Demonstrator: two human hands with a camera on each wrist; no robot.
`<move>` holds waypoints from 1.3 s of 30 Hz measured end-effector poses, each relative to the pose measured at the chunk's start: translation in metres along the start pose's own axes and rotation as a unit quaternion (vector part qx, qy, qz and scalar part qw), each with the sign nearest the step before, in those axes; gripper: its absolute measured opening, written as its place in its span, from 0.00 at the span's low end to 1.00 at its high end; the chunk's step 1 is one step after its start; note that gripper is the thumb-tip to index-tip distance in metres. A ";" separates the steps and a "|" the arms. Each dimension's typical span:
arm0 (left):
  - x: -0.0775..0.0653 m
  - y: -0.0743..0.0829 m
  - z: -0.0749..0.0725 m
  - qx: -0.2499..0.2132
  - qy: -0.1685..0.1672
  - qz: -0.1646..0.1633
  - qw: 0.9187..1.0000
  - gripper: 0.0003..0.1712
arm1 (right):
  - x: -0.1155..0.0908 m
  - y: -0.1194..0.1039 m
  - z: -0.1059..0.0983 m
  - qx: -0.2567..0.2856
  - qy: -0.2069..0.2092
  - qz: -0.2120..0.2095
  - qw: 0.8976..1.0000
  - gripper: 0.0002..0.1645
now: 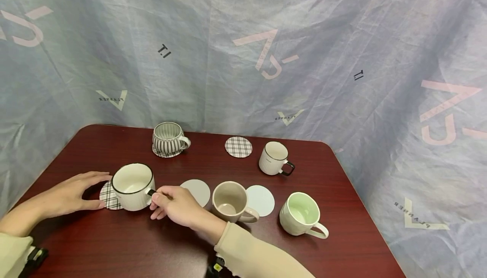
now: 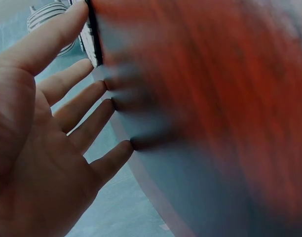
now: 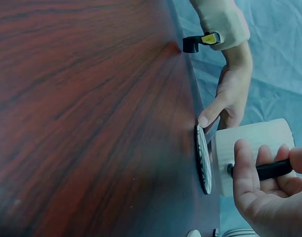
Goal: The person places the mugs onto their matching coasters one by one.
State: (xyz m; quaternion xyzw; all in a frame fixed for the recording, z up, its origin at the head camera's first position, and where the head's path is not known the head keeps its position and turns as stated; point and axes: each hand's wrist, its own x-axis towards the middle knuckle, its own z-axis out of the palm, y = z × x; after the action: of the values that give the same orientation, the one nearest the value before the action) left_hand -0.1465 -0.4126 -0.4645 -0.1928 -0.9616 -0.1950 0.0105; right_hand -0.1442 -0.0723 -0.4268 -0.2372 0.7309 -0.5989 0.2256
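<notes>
My right hand [image 1: 176, 205] grips the black handle [image 3: 273, 170] of a large white mug [image 1: 134, 187] with a black rim. The mug hangs close over a round plaid coaster [image 1: 109, 196], as the narrow gap in the right wrist view shows. On the coaster's left side lies my left hand [image 1: 70, 195], its fingers [image 2: 84, 103] fairly straight and spread, thumb and fingertips right at the coaster's edge. In the head view the mug hides the coaster's right part.
Behind stands a striped mug [image 1: 167, 138] on a plaid coaster. Another plaid coaster [image 1: 238, 147] lies near a white mug with a black handle [image 1: 273, 158]. A beige mug [image 1: 229, 202] stands between two plain coasters, one pale grey [image 1: 197, 191], one whitish [image 1: 261, 200]. A green mug [image 1: 298, 214] stands right.
</notes>
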 end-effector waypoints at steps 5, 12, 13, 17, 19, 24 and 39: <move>0.001 0.001 -0.002 0.010 -0.012 -0.011 1.000 0.49 | 0.009 -0.003 0.005 0.000 0.003 -0.005 1.000 0.17; 0.001 -0.002 -0.001 0.013 -0.006 -0.009 1.000 0.49 | 0.021 -0.005 0.008 -0.012 0.008 -0.012 1.000 0.17; 0.001 -0.003 -0.001 0.012 -0.004 -0.008 1.000 0.49 | 0.022 -0.004 0.008 -0.015 0.009 -0.011 1.000 0.17; 0.001 -0.004 -0.001 0.010 -0.001 -0.005 1.000 0.49 | 0.026 -0.003 0.009 -0.015 0.011 -0.007 1.000 0.17; 0.002 -0.003 -0.001 0.009 -0.001 -0.005 1.000 0.49 | 0.028 -0.002 0.010 -0.013 0.013 -0.006 1.000 0.17; 0.002 -0.003 -0.002 0.012 -0.011 -0.013 1.000 0.50 | 0.033 -0.001 0.012 -0.015 0.017 -0.004 1.000 0.17; 0.000 -0.002 -0.002 0.005 -0.018 -0.028 0.999 0.47 | 0.042 -0.003 0.022 -0.041 0.007 -0.010 0.999 0.17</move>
State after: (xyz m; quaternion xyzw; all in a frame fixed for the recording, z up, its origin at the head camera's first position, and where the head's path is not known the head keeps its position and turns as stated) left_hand -0.1473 -0.4152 -0.4635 -0.1693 -0.9677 -0.1866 -0.0113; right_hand -0.1632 -0.1158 -0.4299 -0.2493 0.7539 -0.5723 0.2048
